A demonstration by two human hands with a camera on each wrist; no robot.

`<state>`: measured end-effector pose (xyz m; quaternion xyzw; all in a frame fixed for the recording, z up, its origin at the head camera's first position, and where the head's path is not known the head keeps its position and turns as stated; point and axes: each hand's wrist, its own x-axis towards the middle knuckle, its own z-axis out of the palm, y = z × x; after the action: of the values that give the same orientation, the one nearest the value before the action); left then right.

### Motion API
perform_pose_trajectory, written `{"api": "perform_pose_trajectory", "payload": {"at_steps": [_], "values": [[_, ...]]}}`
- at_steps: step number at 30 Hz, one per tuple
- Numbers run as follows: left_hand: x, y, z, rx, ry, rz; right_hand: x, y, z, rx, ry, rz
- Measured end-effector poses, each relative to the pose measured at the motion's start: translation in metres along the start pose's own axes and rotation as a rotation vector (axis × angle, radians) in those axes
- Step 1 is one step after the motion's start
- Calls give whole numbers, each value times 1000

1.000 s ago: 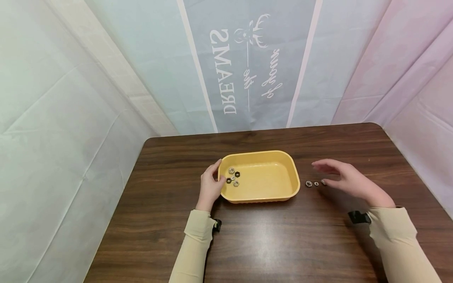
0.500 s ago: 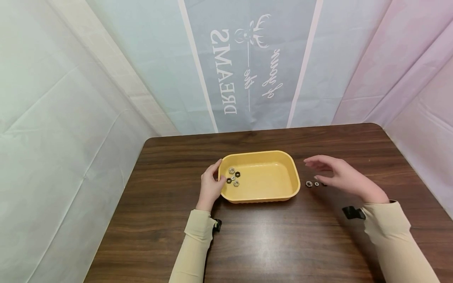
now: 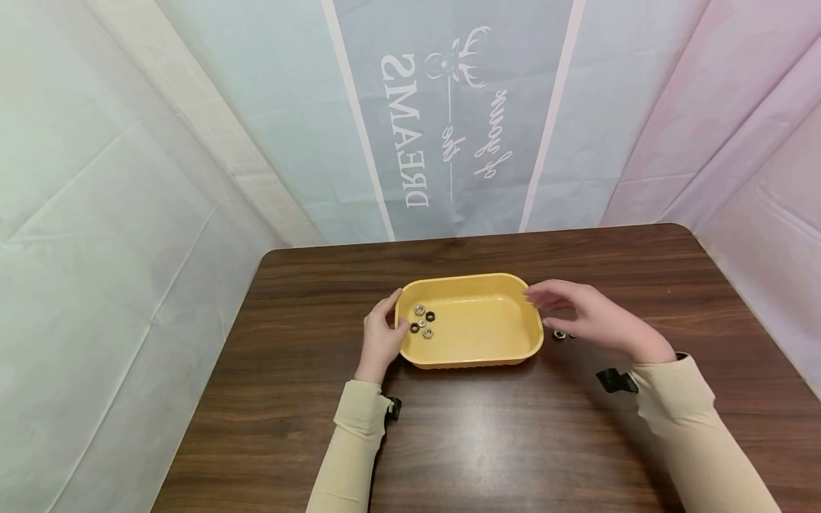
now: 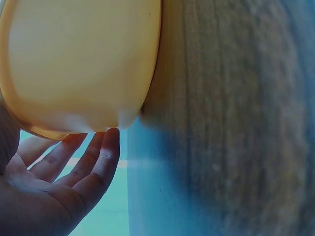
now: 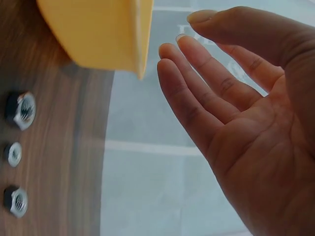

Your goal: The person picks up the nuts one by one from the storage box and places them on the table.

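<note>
A yellow tray (image 3: 474, 360) lies on the table; my left hand (image 3: 383, 335) grips its left end, thumb over the rim and fingers against the outer wall. In the left wrist view those fingertips (image 4: 112, 140) touch the wall from outside. Several nuts sit in the tray's left part, among them a large silver nut (image 3: 420, 309) and a black nut (image 3: 430, 316). My right hand (image 3: 586, 317) hovers at the right rim, fingers loosely bent and nothing in them. Below it on the table are a silver hex nut (image 5: 20, 110), a smaller nut (image 5: 14, 155) and another hex nut (image 5: 15, 201).
The dark wood table (image 3: 474, 442) ends at a back edge against a hanging printed cloth (image 3: 468, 142). Pale cloth walls (image 3: 96, 249) stand on both sides. A black strap (image 3: 617, 380) is on the right wrist.
My right hand has moved left from above the loose nuts to the tray's right rim. My left hand and the tray have stayed in place.
</note>
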<state>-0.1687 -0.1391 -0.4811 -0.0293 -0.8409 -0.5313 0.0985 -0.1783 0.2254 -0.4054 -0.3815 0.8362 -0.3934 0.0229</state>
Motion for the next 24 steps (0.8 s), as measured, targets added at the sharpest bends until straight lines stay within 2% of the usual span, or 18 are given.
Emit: {"api": "perform_pose_trajectory", "payload": {"at_steps": [11, 18, 24], "values": [[0, 0, 0, -7, 5, -3, 24, -15, 3, 7, -69, 1], [1, 0, 0, 1, 7, -11, 39, -25, 7, -54, -80, -57], [1, -1, 0, -8, 7, -8, 53, -29, 11, -8, -104, -44]]}}
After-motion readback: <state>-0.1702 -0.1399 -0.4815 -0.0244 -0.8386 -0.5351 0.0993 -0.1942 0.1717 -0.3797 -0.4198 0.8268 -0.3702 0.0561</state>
